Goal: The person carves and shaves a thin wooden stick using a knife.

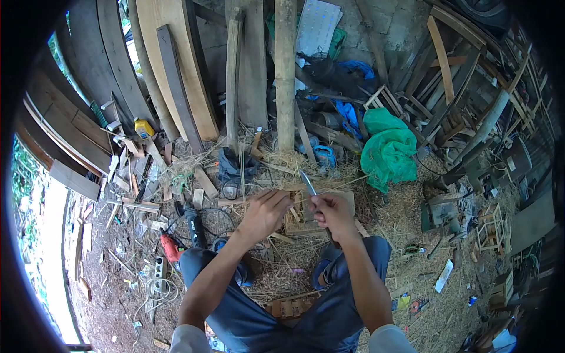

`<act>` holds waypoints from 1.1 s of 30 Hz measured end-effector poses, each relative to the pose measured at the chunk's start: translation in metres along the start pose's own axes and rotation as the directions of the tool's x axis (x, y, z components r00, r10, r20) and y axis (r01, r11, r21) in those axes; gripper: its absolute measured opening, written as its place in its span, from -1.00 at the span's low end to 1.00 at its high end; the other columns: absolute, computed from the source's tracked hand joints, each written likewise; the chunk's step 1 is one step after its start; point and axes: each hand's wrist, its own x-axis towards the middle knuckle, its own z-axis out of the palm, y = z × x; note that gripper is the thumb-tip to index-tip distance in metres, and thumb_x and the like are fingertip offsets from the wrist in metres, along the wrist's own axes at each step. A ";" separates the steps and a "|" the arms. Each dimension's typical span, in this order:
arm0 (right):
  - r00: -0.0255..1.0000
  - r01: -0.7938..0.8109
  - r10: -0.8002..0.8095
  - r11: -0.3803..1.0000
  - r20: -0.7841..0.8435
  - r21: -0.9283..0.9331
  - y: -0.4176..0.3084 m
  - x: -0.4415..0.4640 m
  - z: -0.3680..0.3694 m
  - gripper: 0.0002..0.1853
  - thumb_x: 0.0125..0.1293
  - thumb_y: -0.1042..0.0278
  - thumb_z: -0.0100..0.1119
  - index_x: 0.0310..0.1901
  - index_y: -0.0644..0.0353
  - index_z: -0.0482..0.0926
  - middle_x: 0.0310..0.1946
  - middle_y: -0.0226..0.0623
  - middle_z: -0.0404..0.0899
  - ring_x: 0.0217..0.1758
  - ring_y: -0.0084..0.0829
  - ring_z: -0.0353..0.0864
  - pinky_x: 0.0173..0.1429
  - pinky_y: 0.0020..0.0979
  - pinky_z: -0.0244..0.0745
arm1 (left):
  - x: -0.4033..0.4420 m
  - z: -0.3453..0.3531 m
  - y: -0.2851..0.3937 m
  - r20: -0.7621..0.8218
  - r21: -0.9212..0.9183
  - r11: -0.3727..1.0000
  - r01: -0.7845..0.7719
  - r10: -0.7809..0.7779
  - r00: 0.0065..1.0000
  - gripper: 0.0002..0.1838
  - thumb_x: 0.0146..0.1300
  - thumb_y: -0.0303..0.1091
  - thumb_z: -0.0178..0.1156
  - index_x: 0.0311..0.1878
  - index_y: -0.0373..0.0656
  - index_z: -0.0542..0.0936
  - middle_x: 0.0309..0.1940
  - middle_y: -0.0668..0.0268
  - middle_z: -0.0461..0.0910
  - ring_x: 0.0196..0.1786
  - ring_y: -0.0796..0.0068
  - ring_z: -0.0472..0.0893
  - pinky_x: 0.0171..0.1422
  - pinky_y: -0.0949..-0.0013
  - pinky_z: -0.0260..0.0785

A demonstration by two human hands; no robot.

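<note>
My right hand [335, 216] is wrapped around a knife [307, 182], its blade pointing away from me and a little left; part of the dark handle shows below the fist. Close by on the left, my left hand [268, 212] is closed, its fingertips pinching a thin pale strip [300, 201] that runs toward the knife. Exactly where strip and blade meet is too small to tell. Beneath both hands lies a wooden block [306, 228] between my feet, partly covered by them.
Shavings and offcuts litter the floor. Left of my legs lie an angle grinder [194, 226], a red power tool [171, 247] and a power strip [159, 272] with its cord. Planks and a bamboo pole [285, 76] stand ahead. A green plastic bag [388, 150] sits right.
</note>
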 end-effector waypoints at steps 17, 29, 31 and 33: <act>0.988 0.141 -0.136 0.988 -0.074 0.061 -0.006 0.010 -0.029 -0.82 0.38 0.37 0.13 -0.12 0.33 0.52 -0.36 -0.28 0.58 -0.59 -0.69 0.27 -0.61 -0.65 0.08 | -0.005 -0.015 -0.016 -0.081 0.060 0.997 0.054 -0.049 0.995 -0.93 0.07 -0.50 0.25 -0.34 -0.18 0.58 -0.42 0.23 0.50 -0.31 0.16 0.53 -0.16 0.21 0.36; 0.974 0.170 -0.130 0.961 -0.188 0.216 -0.024 0.011 -0.099 -0.78 0.39 0.35 0.14 -0.08 0.32 0.59 -0.41 -0.46 0.52 -0.61 -0.74 0.23 -0.61 -0.66 0.07 | -0.032 -0.049 -0.055 -0.111 0.172 0.976 0.133 -0.115 0.987 -0.88 -0.03 -0.54 0.22 -0.36 -0.17 0.58 -0.42 0.27 0.48 -0.27 0.20 0.54 -0.05 0.21 0.33; 0.971 0.180 -0.139 0.961 -0.193 0.211 -0.025 0.010 -0.105 -0.78 0.39 0.35 0.13 -0.06 0.32 0.58 -0.40 -0.44 0.52 -0.60 -0.73 0.24 -0.61 -0.67 0.08 | -0.038 -0.056 -0.063 -0.132 0.195 0.963 0.186 -0.163 0.978 -0.87 -0.04 -0.54 0.22 -0.37 -0.13 0.59 -0.43 0.30 0.48 -0.26 0.21 0.53 -0.06 0.20 0.32; 0.969 0.182 -0.144 0.965 -0.199 0.188 -0.024 0.010 -0.106 -0.77 0.40 0.35 0.11 -0.06 0.33 0.57 -0.39 -0.42 0.52 -0.58 -0.73 0.26 -0.62 -0.68 0.09 | -0.041 -0.057 -0.068 -0.118 0.215 0.954 0.207 -0.185 0.976 -0.86 -0.06 -0.54 0.22 -0.37 -0.11 0.58 -0.43 0.32 0.49 -0.25 0.22 0.53 -0.06 0.18 0.32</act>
